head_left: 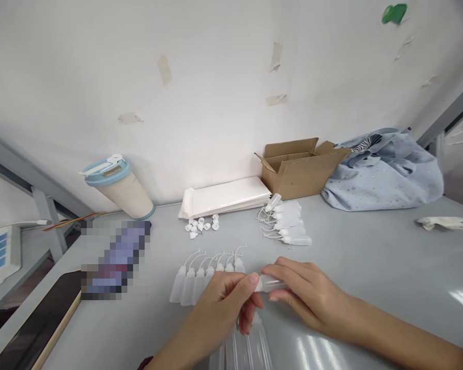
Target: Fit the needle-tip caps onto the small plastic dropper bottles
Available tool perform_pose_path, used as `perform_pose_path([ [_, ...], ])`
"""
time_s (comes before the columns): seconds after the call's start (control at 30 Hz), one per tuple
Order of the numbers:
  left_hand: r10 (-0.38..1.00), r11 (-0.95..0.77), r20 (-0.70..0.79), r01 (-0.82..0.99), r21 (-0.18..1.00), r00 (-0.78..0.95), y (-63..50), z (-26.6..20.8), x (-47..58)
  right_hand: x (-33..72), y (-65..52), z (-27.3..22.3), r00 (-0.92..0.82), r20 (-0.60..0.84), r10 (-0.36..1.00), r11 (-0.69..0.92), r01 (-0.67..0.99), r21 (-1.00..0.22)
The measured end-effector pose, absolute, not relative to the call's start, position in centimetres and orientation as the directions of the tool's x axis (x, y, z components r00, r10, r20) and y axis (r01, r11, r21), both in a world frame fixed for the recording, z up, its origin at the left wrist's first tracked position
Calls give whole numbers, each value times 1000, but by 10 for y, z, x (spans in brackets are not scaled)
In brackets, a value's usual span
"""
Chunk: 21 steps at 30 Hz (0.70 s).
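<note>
A small clear plastic squeeze bottle [272,284] lies sideways between my two hands above the table. My left hand [231,298] pinches its white cap end between thumb and fingers. From the other side, my right hand [310,290] grips the bottle's body, partly covering it. Just left of my left hand is a row of similar squeeze bottles [188,285] with thin curved tubes at their tops; the hand hides part of the row. Below my left hand, at the bottom edge, lie several longer clear bottles [254,347].
Small white caps [201,224] lie loose behind the row. Several tubed bottles [293,224] are piled by a cardboard box [303,177]. White flat packs [231,196], a tumbler [125,192], a phone [42,318], a cloth bag [389,177] and a crumpled tissue [443,222] surround them.
</note>
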<state>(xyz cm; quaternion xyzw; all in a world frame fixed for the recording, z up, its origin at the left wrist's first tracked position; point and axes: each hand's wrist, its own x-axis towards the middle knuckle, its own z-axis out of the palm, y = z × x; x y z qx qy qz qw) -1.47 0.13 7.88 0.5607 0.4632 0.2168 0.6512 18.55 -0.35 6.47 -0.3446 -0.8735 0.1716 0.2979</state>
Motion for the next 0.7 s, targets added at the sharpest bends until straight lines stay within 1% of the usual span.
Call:
perform_pose_path([
  [0.07,794,268,-353,236,934,495,1,79,-14,186,-5,64,-601,410,686,725,523,-447],
  [0.13,804,226,-328,255,940,497,-1,80,-14,186,-7,66,-614,387,689,719,505,-478],
  [0.2,825,148,-277,285,947,492,-3,81,-14,186,-7,71,-618,335,711,676,469,-569],
  [0.33,854,-24,-166,357,934,493,-7,83,-13,185,-6,82,-587,199,784,504,416,-757],
  [0.4,864,-106,-121,414,904,488,-7,83,-13,184,-5,84,-577,156,802,428,371,-824],
  [0.47,870,-208,-54,464,861,490,-7,81,-14,183,-3,85,-561,119,819,365,350,-862],
  [0.53,868,-300,19,494,816,496,-7,79,-14,182,-1,84,-534,89,841,323,364,-874],
  [0.6,862,-353,58,513,782,504,-7,78,-14,181,0,84,-523,76,849,315,386,-867],
  [0.7,872,-342,49,534,773,487,0,80,-18,183,3,84,-531,104,841,376,437,-817],
])
